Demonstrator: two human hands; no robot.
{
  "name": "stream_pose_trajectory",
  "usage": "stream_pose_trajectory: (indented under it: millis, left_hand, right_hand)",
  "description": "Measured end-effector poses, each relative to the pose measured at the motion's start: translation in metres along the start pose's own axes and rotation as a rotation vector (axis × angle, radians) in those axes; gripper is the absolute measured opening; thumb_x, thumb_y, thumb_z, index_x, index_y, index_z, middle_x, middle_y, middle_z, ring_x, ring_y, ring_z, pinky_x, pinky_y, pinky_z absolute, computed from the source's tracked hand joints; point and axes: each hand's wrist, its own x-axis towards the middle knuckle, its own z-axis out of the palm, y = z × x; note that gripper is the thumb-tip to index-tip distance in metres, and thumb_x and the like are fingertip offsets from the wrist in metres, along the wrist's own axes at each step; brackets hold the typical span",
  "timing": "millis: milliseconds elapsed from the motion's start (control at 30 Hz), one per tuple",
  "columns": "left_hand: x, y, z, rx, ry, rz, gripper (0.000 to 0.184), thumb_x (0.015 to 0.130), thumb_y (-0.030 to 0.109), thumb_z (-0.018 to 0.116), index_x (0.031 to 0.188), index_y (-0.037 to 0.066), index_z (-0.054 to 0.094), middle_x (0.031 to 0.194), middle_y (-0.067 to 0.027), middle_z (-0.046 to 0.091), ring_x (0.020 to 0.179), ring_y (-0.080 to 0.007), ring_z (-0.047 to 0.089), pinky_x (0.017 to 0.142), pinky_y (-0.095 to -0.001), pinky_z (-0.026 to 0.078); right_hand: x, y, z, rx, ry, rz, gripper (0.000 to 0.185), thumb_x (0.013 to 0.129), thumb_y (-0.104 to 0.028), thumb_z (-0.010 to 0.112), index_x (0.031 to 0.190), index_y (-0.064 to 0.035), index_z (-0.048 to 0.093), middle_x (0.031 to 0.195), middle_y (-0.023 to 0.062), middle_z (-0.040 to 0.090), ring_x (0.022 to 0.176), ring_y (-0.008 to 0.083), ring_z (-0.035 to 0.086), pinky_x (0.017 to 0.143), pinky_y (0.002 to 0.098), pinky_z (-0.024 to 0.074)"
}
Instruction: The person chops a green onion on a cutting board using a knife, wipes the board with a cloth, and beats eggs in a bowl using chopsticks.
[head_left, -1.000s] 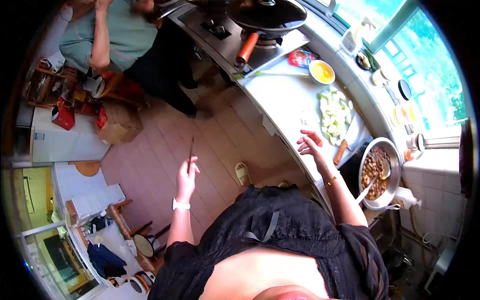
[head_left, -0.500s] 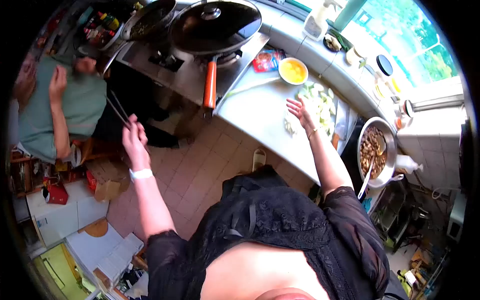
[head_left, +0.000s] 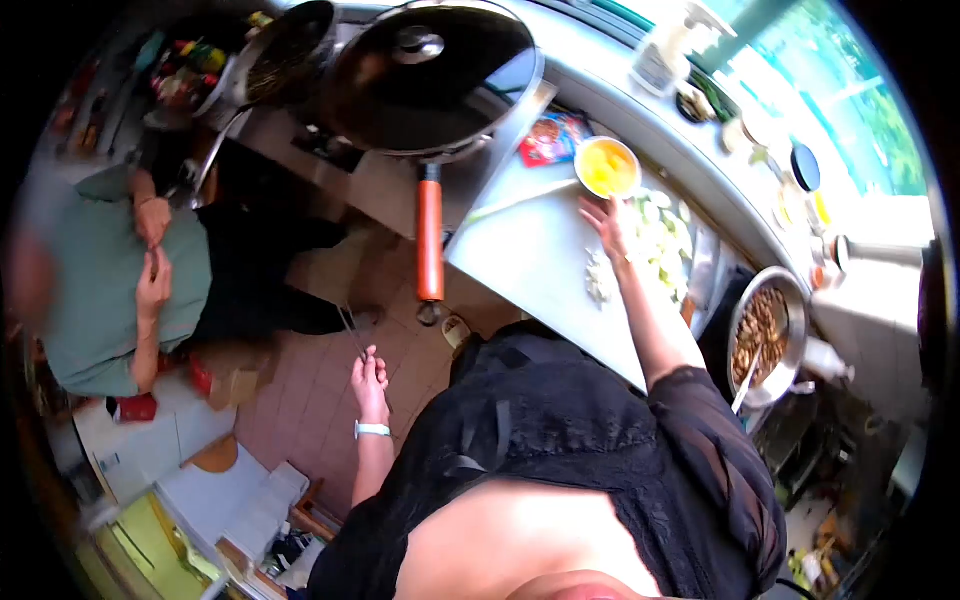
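My left hand [head_left: 371, 388] is closed around a pair of dark chopsticks [head_left: 354, 333], held low over the tiled floor with their tips apart and pointing away from me. My right hand [head_left: 606, 228] reaches over the white worktop, fingers stretched out at the near rim of a small bowl of yellow egg [head_left: 607, 167]; whether they touch it I cannot tell. Sliced pale green vegetable pieces [head_left: 660, 235] lie just right of this hand. To its left is a small heap of chopped white bits [head_left: 598, 277]. A knife [head_left: 703, 268] rests at the worktop's right side.
A lidded pan [head_left: 430, 75] with an orange handle [head_left: 429, 235] sits on the stove, the handle jutting toward me. Another pan [head_left: 290, 55] stands left. A metal bowl of brown food [head_left: 765, 335] with a spoon is at right. A co-worker in a green shirt [head_left: 140, 290] is at left.
My left hand has come back toward my body and right with the chopsticks. My right hand has moved up to the egg bowl. The view has shifted; the co-worker's hands have come together.
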Motion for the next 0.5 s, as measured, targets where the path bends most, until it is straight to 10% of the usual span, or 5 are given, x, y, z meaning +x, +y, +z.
stream_pose_trajectory:
  millis: [233,333,400,500]
  left_hand:
    - [0.067,0.096,-0.021,-0.035,-0.068,0.277,0.022,0.100,0.016,0.053,0.119,0.007,0.060,0.075,0.0056,0.051,0.058,-0.0008,0.039,0.047,-0.0170,0.027]
    - [0.089,0.127,-0.055,0.014,-0.106,0.360,0.023,0.101,0.015,0.052,0.120,0.006,0.060,0.076,0.0051,0.053,0.059,-0.0006,0.040,0.049,-0.0166,0.028]
    - [0.107,0.134,-0.087,0.038,-0.130,0.359,0.022,0.101,0.014,0.050,0.119,0.006,0.060,0.077,0.0044,0.054,0.059,-0.0009,0.039,0.051,-0.0163,0.030]
    - [0.128,0.137,-0.141,0.033,-0.180,0.371,0.023,0.102,0.014,0.049,0.119,0.005,0.060,0.079,0.0033,0.056,0.060,-0.0017,0.041,0.052,-0.0166,0.031]
  right_hand:
    - [-0.127,0.015,0.009,-0.780,-0.151,0.050,0.055,0.101,-0.021,0.049,0.148,-0.0083,0.024,0.109,0.0140,0.066,0.075,0.0172,0.066,0.059,0.0274,0.0540]
    - [-0.171,0.056,0.016,-0.767,-0.378,0.351,0.048,0.100,-0.011,0.048,0.145,-0.0065,0.032,0.112,0.0157,0.065,0.079,0.0171,0.066,0.067,0.0299,0.0573]
    - [-0.194,0.097,0.046,-1.200,-0.629,0.252,0.032,0.099,-0.018,0.056,0.126,-0.0013,0.058,0.108,0.0095,0.068,0.096,0.0131,0.063,0.090,0.0285,0.0488]
    - [-0.222,0.162,0.087,-0.995,-0.704,0.684,0.037,0.098,-0.030,0.060,0.119,-0.0002,0.064,0.101,0.0059,0.069,0.101,0.0141,0.060,0.093,0.0284,0.0460]
